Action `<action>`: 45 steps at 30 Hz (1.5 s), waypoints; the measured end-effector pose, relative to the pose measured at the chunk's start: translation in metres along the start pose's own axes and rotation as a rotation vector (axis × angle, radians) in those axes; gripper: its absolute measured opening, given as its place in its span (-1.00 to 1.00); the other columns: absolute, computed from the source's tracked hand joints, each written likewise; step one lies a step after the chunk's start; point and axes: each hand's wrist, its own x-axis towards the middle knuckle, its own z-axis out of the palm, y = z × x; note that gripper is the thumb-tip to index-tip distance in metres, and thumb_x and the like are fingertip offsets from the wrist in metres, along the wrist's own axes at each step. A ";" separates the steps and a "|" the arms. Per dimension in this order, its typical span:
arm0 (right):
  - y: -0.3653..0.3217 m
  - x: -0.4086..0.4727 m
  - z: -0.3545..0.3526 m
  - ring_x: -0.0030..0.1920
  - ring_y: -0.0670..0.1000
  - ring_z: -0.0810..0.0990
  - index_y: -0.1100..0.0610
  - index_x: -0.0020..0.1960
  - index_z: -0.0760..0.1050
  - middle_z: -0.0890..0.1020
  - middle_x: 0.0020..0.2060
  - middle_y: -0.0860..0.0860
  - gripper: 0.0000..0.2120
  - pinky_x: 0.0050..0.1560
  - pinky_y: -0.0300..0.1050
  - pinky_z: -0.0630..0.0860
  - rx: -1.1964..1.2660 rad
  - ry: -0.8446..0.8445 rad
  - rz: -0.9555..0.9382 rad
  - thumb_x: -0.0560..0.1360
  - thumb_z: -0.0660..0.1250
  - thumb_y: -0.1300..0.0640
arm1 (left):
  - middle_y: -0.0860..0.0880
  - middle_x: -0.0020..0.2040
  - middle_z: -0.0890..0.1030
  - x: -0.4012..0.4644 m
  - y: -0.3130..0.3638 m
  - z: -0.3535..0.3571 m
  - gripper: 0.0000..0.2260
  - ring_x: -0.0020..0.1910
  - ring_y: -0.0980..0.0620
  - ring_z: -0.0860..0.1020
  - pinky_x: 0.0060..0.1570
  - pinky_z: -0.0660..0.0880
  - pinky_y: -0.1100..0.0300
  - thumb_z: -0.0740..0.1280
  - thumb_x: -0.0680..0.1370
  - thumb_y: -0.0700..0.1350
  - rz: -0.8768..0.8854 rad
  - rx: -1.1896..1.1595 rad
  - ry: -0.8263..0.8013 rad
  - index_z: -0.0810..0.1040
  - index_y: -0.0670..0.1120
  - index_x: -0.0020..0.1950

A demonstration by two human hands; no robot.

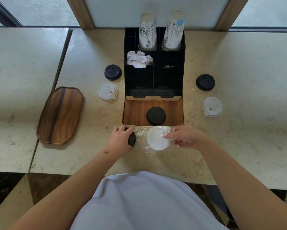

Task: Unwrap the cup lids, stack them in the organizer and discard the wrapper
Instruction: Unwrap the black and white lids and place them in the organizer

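Observation:
A clear plastic wrapper (142, 132) lies on the table just in front of the organizer, with a white lid (156, 138) and a black lid (132, 138) inside it. My left hand (120, 140) grips the black lid at the wrapper's left end. My right hand (185, 138) pinches the wrapper's right end beside the white lid. The black organizer (182, 63) stands at the table's centre; another black lid (156, 116) sits on its wooden front shelf (134, 112).
Left of the organizer lie a black lid (113, 72) and a white lid (108, 90); right of it a black lid (205, 82) and a white lid (212, 106). Two cup stacks (147, 30) and crumpled paper (139, 59) are in the organizer. A wooden tray (60, 115) lies left.

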 end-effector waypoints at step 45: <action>-0.145 0.096 -0.047 -0.32 0.19 0.56 0.15 0.24 0.38 0.42 0.09 0.17 -0.52 -0.30 0.14 0.60 -1.403 0.653 -0.529 0.39 0.38 0.41 | 0.02 0.47 0.34 0.010 -0.008 0.002 -0.32 0.39 -0.14 0.29 0.09 0.58 -0.06 0.50 0.42 -0.03 0.055 -0.001 0.029 0.32 0.13 0.50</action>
